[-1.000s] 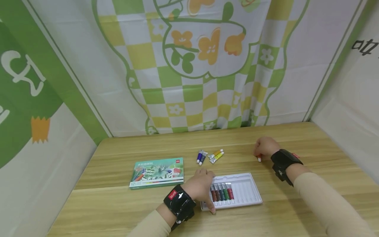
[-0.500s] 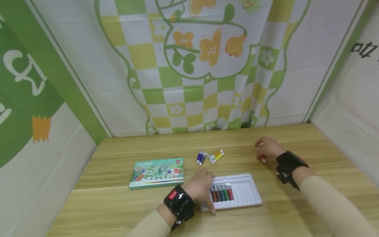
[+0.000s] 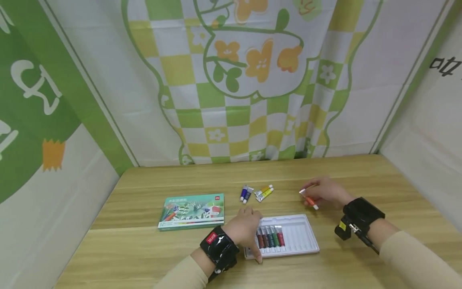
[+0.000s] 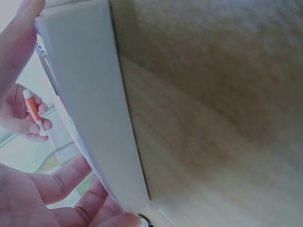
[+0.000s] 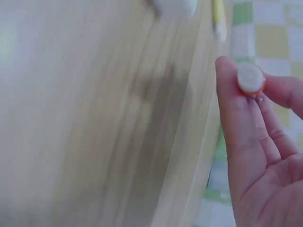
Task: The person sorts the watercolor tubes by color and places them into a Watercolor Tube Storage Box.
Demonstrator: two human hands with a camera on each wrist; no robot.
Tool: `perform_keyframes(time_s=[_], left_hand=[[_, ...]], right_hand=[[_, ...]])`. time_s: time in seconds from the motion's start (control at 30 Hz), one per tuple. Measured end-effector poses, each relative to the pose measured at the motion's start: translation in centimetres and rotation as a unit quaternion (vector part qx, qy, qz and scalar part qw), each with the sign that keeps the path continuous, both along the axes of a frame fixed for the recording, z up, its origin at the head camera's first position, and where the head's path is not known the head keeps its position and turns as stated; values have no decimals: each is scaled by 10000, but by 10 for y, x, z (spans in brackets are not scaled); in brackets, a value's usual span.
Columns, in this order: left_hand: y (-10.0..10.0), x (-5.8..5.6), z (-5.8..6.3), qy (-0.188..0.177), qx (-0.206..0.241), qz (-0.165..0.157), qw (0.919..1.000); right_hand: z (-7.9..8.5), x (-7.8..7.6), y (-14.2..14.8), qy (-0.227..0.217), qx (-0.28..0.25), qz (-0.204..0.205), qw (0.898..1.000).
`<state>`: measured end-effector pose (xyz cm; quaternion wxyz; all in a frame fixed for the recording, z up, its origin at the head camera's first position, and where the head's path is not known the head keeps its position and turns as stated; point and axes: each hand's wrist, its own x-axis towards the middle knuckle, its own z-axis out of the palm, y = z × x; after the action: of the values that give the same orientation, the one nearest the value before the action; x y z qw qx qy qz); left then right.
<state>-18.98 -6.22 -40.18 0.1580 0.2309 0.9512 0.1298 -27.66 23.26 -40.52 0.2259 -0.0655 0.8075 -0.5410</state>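
My left hand [image 3: 244, 228] spans the left end of a white plastic tray [image 3: 302, 235], gripping it with the thumb at the near edge and the fingers at the far edge. Several paint tubes [image 3: 270, 237] lie side by side in the tray's left slots; the hand covers part of that end. The tray's side wall [image 4: 90, 94] fills much of the left wrist view. Right of the tray, my right hand [image 3: 327, 192] pinches an orange-red paint tube [image 3: 310, 200] between thumb and fingers above the table. Its white cap [image 5: 250, 78] faces the right wrist camera.
Behind the tray lie two blue tubes [image 3: 246, 194] and, beside them, a yellow and an orange-yellow tube [image 3: 265, 193]. A green illustrated paint box [image 3: 192, 212] lies to the left. A checked curtain [image 3: 238, 132] hangs behind the wooden table [image 3: 119, 249].
My right hand has lifted the orange-red tube from the table and brought it nearer to the tray, turning so the tube shows. The left hand has kept its grip on the tray.
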Motion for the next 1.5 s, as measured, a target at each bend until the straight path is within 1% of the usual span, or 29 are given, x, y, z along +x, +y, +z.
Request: perform_keyframes(time_s=[0.1,0.37,0.6,0.83,1.0,1.2,1.3,1.5], left_hand=[[0,0,-1,24,-17,-13,10000],[0,0,-1,57,2,-22,10000],[0,0,0,52,-5,-31,10000],[1,1,2,74,8,-52,10000],[1,2,2,104,-19,-71,9999],[1,0,2,58,-75,-36,9999],[2,0,2,35,-79,-39,10000],[2,0,1,29,-75,-42,10000]], right_hand=[[0,8,-7,-98,-195,-25,9998],[0,24,-18,-348,-666,88,9971],[-2,40,-27,-522,-846,145,9949],[-3,53,-37,-631,-1099,325,9914],[-6,62,-44,-799,-1170,323,9894],[-9,71,-50,-965,-1425,289,9847],[-11,74,-52,-992,-1462,237,9840],[-13,79,-59,-857,-1285,167,9879]])
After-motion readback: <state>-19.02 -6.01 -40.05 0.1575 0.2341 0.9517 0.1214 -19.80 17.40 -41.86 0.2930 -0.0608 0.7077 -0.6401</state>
